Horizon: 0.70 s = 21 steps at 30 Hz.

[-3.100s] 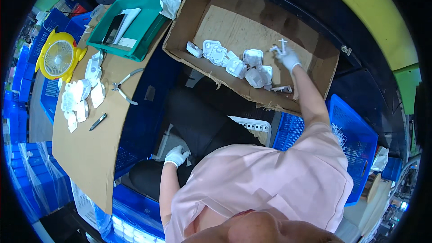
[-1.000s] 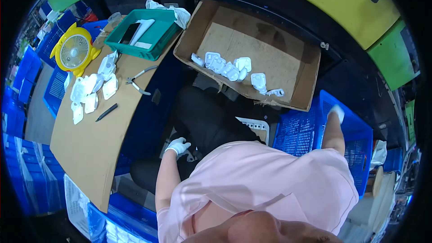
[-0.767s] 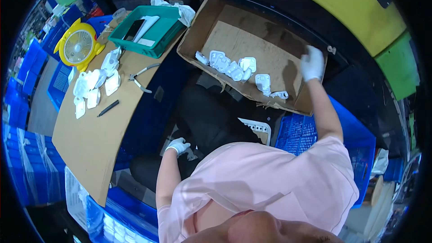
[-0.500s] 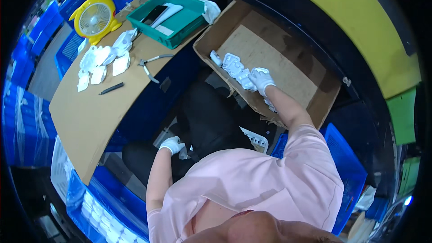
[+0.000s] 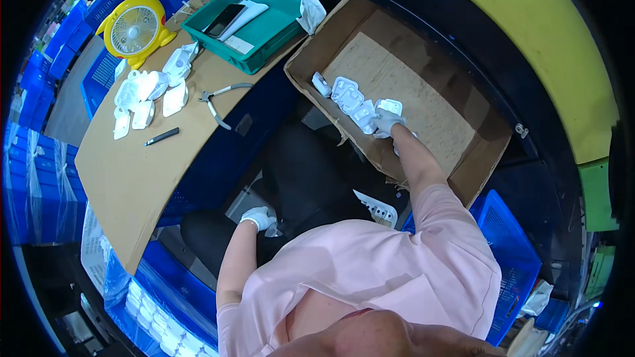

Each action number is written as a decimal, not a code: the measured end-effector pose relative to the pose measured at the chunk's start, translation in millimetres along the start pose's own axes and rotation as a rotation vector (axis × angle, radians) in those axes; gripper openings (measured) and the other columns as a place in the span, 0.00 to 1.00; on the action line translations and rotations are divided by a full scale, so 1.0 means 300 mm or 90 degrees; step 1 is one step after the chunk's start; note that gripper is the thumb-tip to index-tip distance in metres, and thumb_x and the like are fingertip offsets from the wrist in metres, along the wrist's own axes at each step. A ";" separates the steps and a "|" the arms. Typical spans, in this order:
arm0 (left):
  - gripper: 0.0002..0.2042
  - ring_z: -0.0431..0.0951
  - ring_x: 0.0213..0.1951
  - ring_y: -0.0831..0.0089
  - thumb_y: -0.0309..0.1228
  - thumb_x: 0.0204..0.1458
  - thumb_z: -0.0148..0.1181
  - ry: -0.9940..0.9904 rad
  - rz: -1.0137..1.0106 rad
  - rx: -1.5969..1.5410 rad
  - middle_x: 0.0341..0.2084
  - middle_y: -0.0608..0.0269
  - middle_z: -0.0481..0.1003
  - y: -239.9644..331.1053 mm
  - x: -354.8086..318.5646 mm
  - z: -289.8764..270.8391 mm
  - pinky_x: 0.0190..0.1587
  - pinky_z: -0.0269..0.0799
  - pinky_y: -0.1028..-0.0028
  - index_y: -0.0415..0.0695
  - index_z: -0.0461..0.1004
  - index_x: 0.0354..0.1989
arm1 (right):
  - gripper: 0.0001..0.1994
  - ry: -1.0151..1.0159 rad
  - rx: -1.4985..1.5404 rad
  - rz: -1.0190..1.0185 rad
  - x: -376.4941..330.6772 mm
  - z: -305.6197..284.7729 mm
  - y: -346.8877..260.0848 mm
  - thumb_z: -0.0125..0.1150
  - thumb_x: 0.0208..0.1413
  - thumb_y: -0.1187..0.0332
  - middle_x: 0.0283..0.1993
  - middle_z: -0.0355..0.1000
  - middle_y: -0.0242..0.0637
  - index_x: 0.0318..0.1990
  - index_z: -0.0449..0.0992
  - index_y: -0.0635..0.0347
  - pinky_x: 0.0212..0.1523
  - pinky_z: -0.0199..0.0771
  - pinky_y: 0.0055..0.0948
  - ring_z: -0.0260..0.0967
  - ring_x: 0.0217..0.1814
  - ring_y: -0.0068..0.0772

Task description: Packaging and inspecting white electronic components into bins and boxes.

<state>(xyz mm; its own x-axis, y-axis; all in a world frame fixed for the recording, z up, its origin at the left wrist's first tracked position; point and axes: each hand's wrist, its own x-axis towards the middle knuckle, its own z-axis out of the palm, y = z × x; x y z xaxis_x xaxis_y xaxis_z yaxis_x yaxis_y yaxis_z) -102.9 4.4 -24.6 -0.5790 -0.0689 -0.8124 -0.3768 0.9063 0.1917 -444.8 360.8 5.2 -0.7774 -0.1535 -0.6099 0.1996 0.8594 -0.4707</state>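
Note:
My right hand [image 5: 388, 121], in a white glove, reaches into a cardboard box [image 5: 463, 178]. Its fingers are closed on a white moulded plastic part [image 5: 389, 106]. More such white plastic parts [image 5: 347, 95] lie in a row along the box's near left side, next to the hand. My left hand [image 5: 258, 217], also gloved in white, rests low over my lap with its fingers curled. A small, pale, see-through thing shows under those fingers, too unclear to name.
A tan table [image 5: 122, 185] on the left bears white plastic pieces [image 5: 142, 96], nippers [image 5: 217, 102], a black pen-like tool [image 5: 162, 136], a yellow fan [image 5: 135, 30] and a green tray [image 5: 248, 59] with a phone. Blue crates [image 5: 506, 251] stand at right and lower left.
My right hand has tilted up a white part beside the row, its fingers now lower against it. The left hand stays by my lap. The whole view has shifted slightly.

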 end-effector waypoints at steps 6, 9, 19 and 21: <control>0.22 0.72 0.52 0.54 0.46 0.50 0.55 -0.001 0.025 -0.052 0.49 0.52 0.74 0.016 0.019 -0.007 0.54 0.66 0.62 0.46 0.73 0.49 | 0.22 -0.031 -0.278 -0.082 0.096 -0.002 0.018 0.58 0.50 0.63 0.49 0.72 0.41 0.54 0.69 0.56 0.49 0.72 0.34 0.70 0.52 0.39; 0.22 0.73 0.51 0.54 0.45 0.50 0.55 0.032 0.027 -0.053 0.48 0.52 0.74 0.006 0.031 0.004 0.53 0.67 0.61 0.45 0.74 0.49 | 0.23 -0.034 0.219 0.022 0.100 0.000 0.023 0.57 0.50 0.66 0.51 0.71 0.38 0.56 0.69 0.57 0.51 0.70 0.33 0.69 0.52 0.37; 0.23 0.72 0.52 0.54 0.46 0.50 0.55 0.028 0.057 -0.052 0.49 0.50 0.73 -0.006 0.021 -0.010 0.54 0.67 0.62 0.44 0.73 0.50 | 0.29 0.075 0.549 -0.370 -0.396 -0.294 -0.049 0.55 0.55 0.67 0.67 0.58 0.34 0.65 0.58 0.62 0.65 0.53 0.30 0.60 0.63 0.29; 0.23 0.72 0.53 0.54 0.46 0.50 0.55 0.035 0.057 -0.051 0.49 0.50 0.73 -0.001 0.031 -0.011 0.54 0.67 0.62 0.44 0.72 0.50 | 0.27 0.087 0.610 -0.375 -0.518 -0.348 -0.063 0.53 0.57 0.65 0.65 0.61 0.36 0.63 0.60 0.64 0.62 0.57 0.32 0.63 0.59 0.30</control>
<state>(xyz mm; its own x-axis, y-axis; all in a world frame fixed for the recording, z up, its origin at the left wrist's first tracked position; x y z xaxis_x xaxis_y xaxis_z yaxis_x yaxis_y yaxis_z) -110.5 2.3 -30.5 -0.6511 -0.0137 -0.7589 -0.3766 0.8739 0.3073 -389.9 419.2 175.5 -0.9486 -0.3048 -0.0852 0.1103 -0.0661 -0.9917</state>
